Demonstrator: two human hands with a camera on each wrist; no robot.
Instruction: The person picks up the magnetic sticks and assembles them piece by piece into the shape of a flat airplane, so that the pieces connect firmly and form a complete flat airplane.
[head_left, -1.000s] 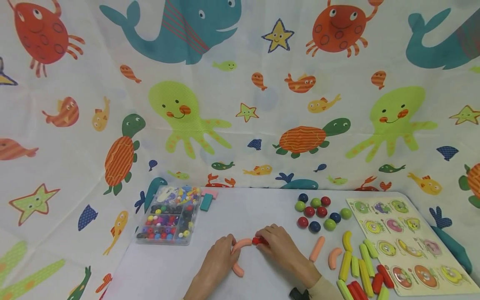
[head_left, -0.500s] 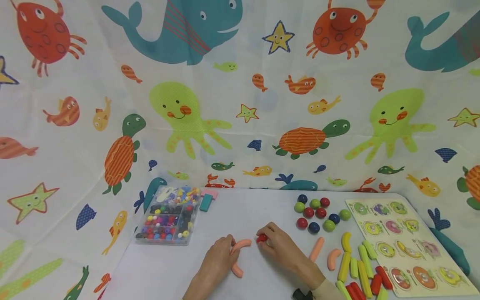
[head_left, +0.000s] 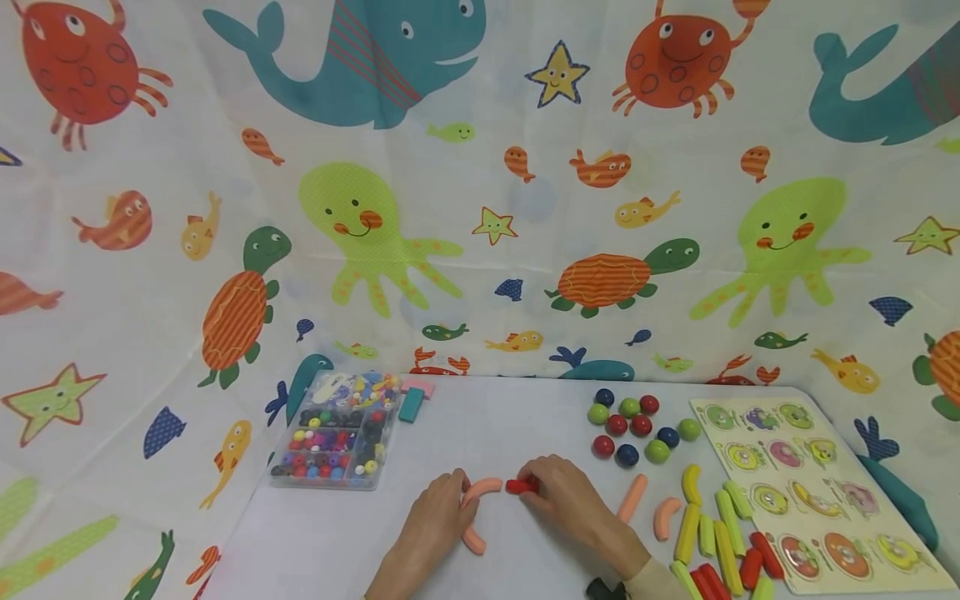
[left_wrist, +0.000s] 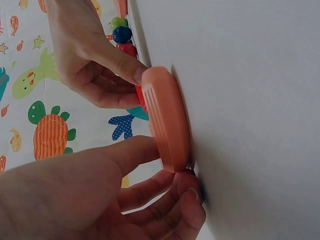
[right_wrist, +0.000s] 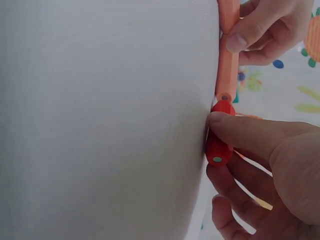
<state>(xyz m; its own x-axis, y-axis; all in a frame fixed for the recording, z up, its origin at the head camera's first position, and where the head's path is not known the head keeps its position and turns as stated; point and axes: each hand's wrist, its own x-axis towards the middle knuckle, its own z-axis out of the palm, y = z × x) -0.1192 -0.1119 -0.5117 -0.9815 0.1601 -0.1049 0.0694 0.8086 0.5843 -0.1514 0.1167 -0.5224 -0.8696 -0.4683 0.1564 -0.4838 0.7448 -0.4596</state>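
Note:
My left hand (head_left: 441,515) pinches a curved peach-coloured magnetic stick (head_left: 486,487) on the white table. A second curved peach stick (head_left: 473,541) sits below it, their meeting place partly hidden by the fingers. My right hand (head_left: 564,496) grips a short red magnetic stick (head_left: 517,486) between thumb and fingers. In the head view, a narrow gap parts the red stick from the peach one's right end. The right wrist view shows a small round disc in the red stick's (right_wrist: 218,145) near end, and another in the peach stick's (right_wrist: 228,75) end.
A divided bead box (head_left: 337,429) stands at the left, with a teal block (head_left: 411,406) beside it. Right of the hands lie red, green and blue balls (head_left: 641,425), loose coloured sticks (head_left: 690,533) and a picture board (head_left: 817,500). A printed cloth hangs behind.
The red stick was near the peach end, was turned and drawn back in the fingers, and now points left toward it again. The left hand and peach sticks stay nearly still.

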